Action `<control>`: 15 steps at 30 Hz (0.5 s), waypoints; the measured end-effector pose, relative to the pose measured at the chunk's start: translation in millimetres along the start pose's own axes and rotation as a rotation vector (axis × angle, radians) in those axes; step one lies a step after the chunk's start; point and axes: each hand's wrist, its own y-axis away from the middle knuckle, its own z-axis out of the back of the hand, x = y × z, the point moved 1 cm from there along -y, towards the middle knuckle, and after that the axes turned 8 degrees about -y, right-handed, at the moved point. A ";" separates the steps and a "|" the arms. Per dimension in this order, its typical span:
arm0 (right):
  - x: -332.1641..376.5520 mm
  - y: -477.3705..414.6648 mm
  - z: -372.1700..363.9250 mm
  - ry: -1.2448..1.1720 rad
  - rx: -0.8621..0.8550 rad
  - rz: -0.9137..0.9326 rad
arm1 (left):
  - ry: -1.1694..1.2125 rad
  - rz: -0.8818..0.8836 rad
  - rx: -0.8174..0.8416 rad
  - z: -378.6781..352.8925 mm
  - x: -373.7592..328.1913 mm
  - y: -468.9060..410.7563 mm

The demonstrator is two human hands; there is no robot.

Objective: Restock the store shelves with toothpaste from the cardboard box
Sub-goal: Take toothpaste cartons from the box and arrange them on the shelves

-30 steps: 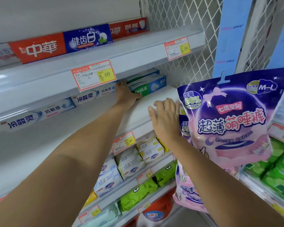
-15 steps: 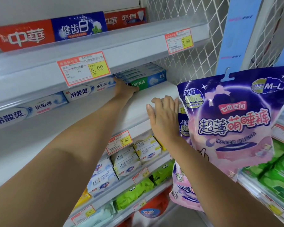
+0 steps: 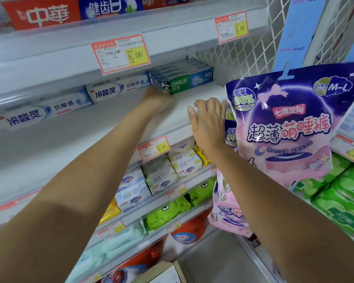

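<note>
A stack of green-and-blue DARLIE toothpaste boxes (image 3: 184,81) lies on the white middle shelf (image 3: 202,94), near the mesh back wall. My left hand (image 3: 157,100) reaches in and touches the stack's left end at its lower corner; its fingertips are blurred. My right hand (image 3: 208,117) rests flat on the shelf's front edge, fingers straight and holding nothing. White toothpaste boxes with blue lettering (image 3: 114,89) line up to the left of the DARLIE stack. Red and blue toothpaste boxes (image 3: 70,13) stand on the shelf above.
A large purple hanging pack (image 3: 290,123) crowds my right hand's side. Soap boxes (image 3: 172,168) and green packs (image 3: 172,213) fill the lower shelves. Price tags (image 3: 121,53) hang from the shelf fronts. A cardboard corner (image 3: 177,269) shows at the bottom.
The skewed DARLIE boxes now sit squared in one neat stack. My left hand slid down to the stack's lower left corner. My right hand stayed on the shelf edge.
</note>
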 end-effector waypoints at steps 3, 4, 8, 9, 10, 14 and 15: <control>3.3 1.8 4.5 -0.135 0.025 -0.053 | 0.000 -0.174 -0.106 21.5 24.5 59.1; 6.9 2.8 7.2 -0.218 0.031 -0.093 | 0.057 -0.226 -0.178 29.1 34.1 85.1; 43.2 33.1 24.9 -0.495 -0.061 -0.029 | 0.290 -0.332 -0.266 39.8 81.7 183.0; 55.6 51.3 27.8 -0.534 -0.065 0.040 | 0.287 -0.319 -0.249 36.5 99.4 201.4; 66.1 73.1 27.4 -0.568 -0.041 0.089 | 0.275 -0.288 -0.220 29.6 120.4 216.5; 76.8 183.7 -3.4 -0.599 0.354 0.121 | 0.279 -0.027 -0.095 -13.2 206.9 262.8; 73.4 214.8 -14.7 -0.594 0.470 0.096 | 0.281 0.068 -0.056 -26.1 228.4 272.5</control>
